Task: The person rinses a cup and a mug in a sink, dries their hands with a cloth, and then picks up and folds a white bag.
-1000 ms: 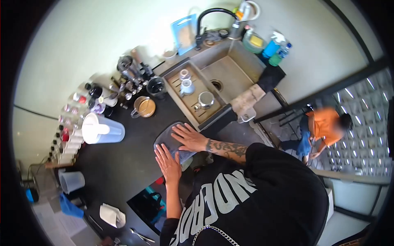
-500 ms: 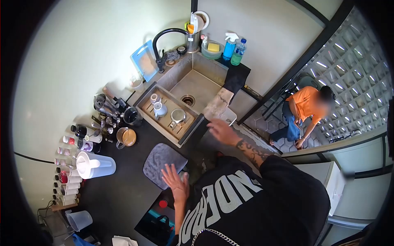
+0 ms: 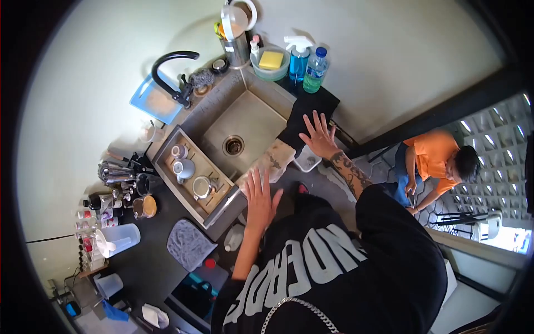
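Black cloth (image 3: 309, 113) drapes over the sink's (image 3: 222, 103) right rim, just beyond the right hand (image 3: 319, 136), whose spread fingers (image 3: 315, 119) overlap its near edge. Left hand (image 3: 261, 201), fingers splayed, hovers at the sink's front edge beside a pale mottled cloth (image 3: 271, 162).

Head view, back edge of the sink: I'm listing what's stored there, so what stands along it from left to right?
Black faucet → metal utensil holder → bowl with a yellow sponge → blue spray bottle → green plastic bottle.
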